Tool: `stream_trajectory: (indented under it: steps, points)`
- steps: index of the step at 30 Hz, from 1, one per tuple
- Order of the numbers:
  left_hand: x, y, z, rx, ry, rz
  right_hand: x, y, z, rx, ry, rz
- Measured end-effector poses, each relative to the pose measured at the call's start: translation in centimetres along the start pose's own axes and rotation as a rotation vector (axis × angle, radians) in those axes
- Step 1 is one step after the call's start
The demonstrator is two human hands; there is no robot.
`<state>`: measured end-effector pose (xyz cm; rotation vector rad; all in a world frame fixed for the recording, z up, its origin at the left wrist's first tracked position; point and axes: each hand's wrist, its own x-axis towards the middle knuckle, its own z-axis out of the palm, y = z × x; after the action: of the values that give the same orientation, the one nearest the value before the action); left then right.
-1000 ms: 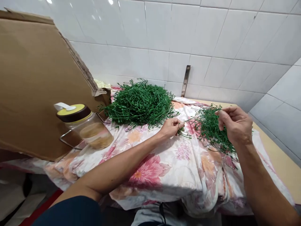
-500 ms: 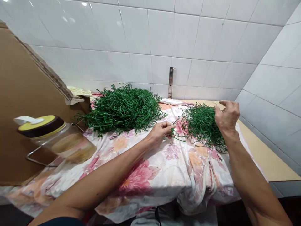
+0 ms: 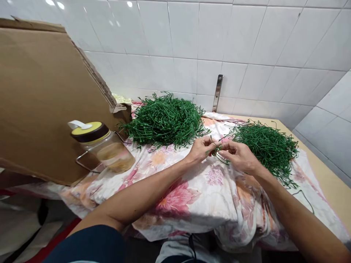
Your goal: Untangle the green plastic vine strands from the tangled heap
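My left hand (image 3: 201,149) pinches a small sprig of thin green stems (image 3: 223,159) that look artificial, with bud-like tips. From the other side my right hand (image 3: 238,156) meets it, its thumb and fingers closed on the same stems. Just what lies between the fingertips is partly hidden. Behind my left hand rises a large tangled pile of green stems (image 3: 167,120). A smaller green pile (image 3: 264,144) lies beyond my right hand. Both piles rest on a floral cloth (image 3: 175,199).
At the left, a jar with a yellow and brown lid (image 3: 90,132) leans in a wire holder against a cardboard box (image 3: 49,102). A metal strip (image 3: 218,93) stands against the white tiled wall (image 3: 181,33). Bare wooden tabletop (image 3: 326,175) shows along the right.
My right hand has come from the smaller pile over to my left hand, and both now meet at the stems. The camera view has turned left.
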<state>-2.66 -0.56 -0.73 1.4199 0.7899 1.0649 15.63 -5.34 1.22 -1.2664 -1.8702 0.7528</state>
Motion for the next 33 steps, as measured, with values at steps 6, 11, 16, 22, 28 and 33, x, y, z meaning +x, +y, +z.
stream_trajectory:
  steps: [6,11,16,22,28,33]
  points:
    - [0.0,-0.1,0.0,-0.069,-0.029,-0.068,0.1,0.5,-0.1,-0.005,0.085,0.022]
    - [0.0,-0.3,-0.1,-0.102,-0.038,-0.085,0.2,0.6,0.1,-0.036,0.112,0.037]
    - [0.2,-0.2,-0.1,-0.013,-0.065,-0.025,0.3,0.6,0.1,0.025,0.038,0.052]
    - [0.1,-0.1,-0.1,0.044,-0.097,-0.004,0.3,1.2,0.0,-0.117,0.166,-0.058]
    - [0.4,-0.6,-0.4,-0.005,-0.190,-0.087,0.2,1.0,-0.1,-0.242,0.281,-0.305]
    - [0.1,-0.6,-0.3,0.096,-0.130,-0.004,0.2,1.0,-0.1,-0.245,0.273,-0.284]
